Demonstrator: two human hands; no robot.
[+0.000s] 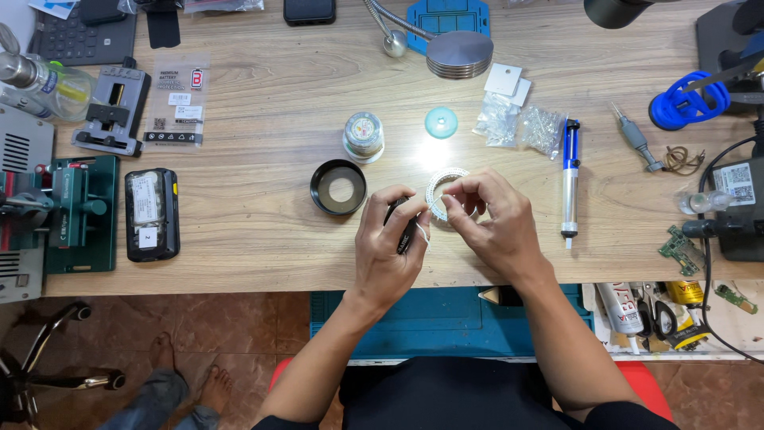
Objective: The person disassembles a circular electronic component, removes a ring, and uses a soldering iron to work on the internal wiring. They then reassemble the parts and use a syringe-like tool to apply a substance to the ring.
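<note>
My left hand (387, 243) grips a black pen-shaped tool (403, 231), its tip angled up toward a white ring-shaped circuit board (442, 185). My right hand (491, 217) pinches that ring at its lower right edge and holds it just above the wooden table (263, 143). Both hands meet near the table's front middle. A black round ring housing (338, 187) lies just left of my left hand.
A solder spool (364, 135) and a teal round cap (441, 122) lie beyond the hands. A blue-and-silver desoldering pump (570, 175) lies to the right, small plastic bags (521, 123) behind it. A black device (151, 213) and green fixture (79, 211) sit left.
</note>
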